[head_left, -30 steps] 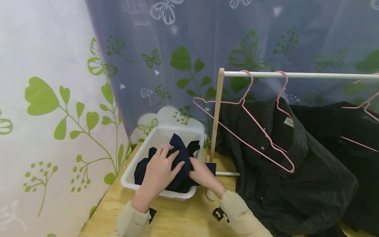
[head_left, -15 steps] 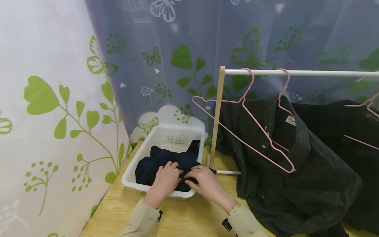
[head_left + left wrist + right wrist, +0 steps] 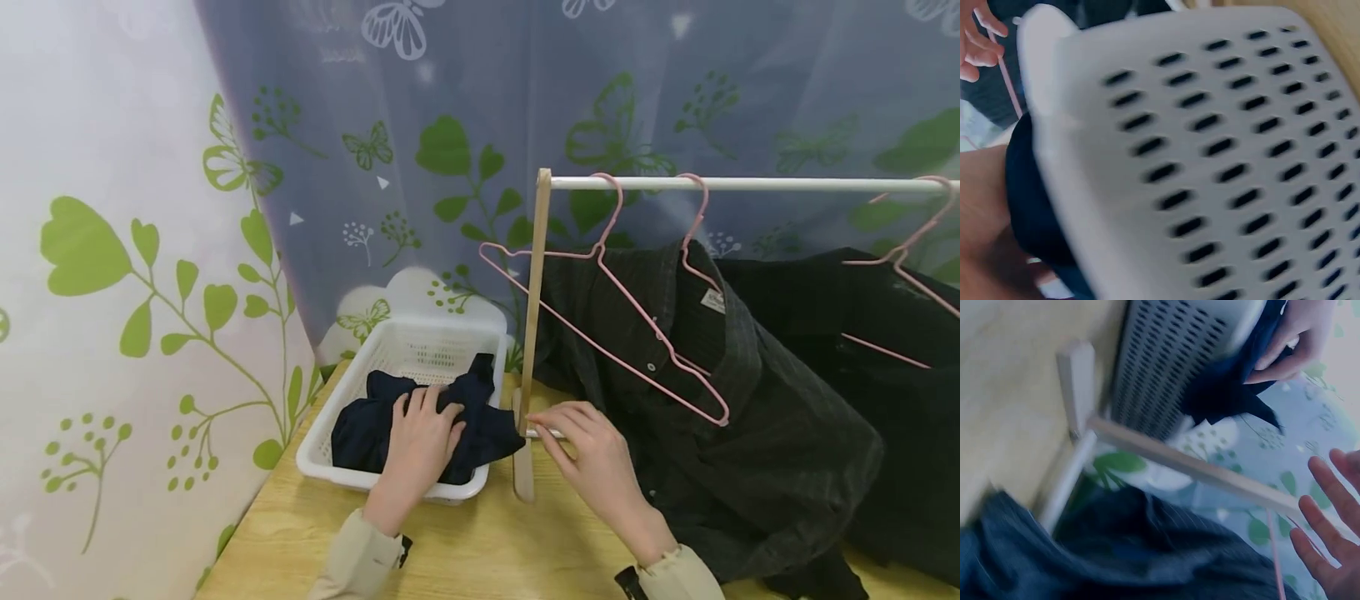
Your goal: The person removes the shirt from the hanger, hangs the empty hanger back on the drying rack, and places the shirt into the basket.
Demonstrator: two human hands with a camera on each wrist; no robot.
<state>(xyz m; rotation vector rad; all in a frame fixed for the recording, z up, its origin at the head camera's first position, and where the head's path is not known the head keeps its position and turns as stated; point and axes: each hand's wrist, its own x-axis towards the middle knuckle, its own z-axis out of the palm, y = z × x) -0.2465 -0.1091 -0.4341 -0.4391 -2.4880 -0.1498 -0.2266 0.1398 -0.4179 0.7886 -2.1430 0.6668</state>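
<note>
A heap of dark navy cloth point(image 3: 472, 421) lies in the white plastic basket point(image 3: 318, 467), and one end sticks out over its right rim. My left hand point(image 3: 416, 437) rests palm down on that cloth. Its fingertips lie on the folds, and the underside of the hand is hidden. Apart from the cloth, my right hand point(image 3: 596, 450) is to the right of the basket, beside the foot of the wooden rack post point(image 3: 534, 308). The right wrist view shows spread fingers point(image 3: 1329, 531) of that hand with nothing between them.
Pink hangers point(image 3: 637, 308) hang from the white rail point(image 3: 750, 183). Behind them are a dark button shirt point(image 3: 738, 408) and a black garment point(image 3: 900, 417). Basket and rack stand on a wooden table point(image 3: 442, 550), against a patterned curtain point(image 3: 465, 67).
My right hand has left the cloth and moved right, past the rack post. A cloth end now juts over the basket's right rim. My left hand has stayed on the cloth.
</note>
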